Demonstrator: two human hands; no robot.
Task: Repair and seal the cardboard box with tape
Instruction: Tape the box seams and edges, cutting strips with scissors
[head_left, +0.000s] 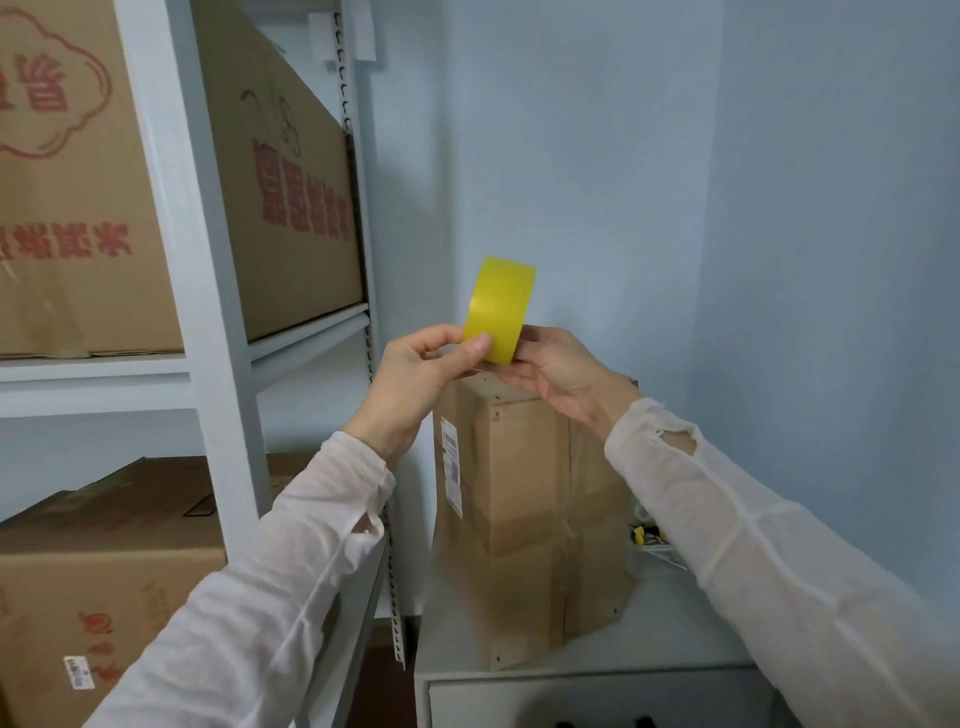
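While left hand (415, 379) and right hand (561, 374) pinch tape roll (498, 309) | box (524, 519) top partly hidden

The carton at the upper left (67, 208) of the shelf (104, 371) carries large red Chinese characters, some inside a red cloud-shaped outline. From where I look they stand upside down, and I cannot read them. The carton beside it (291, 234) has a row of big red characters, also inverted, and above them a black handwritten scrawl (275, 124), perhaps digits. The tall cardboard box (519, 493) on the counter (675, 639) bears a white label (451, 467) with a barcode and print too small to read. The lower carton (104, 571) shows faint red marks and a small white barcode sticker (78, 672).
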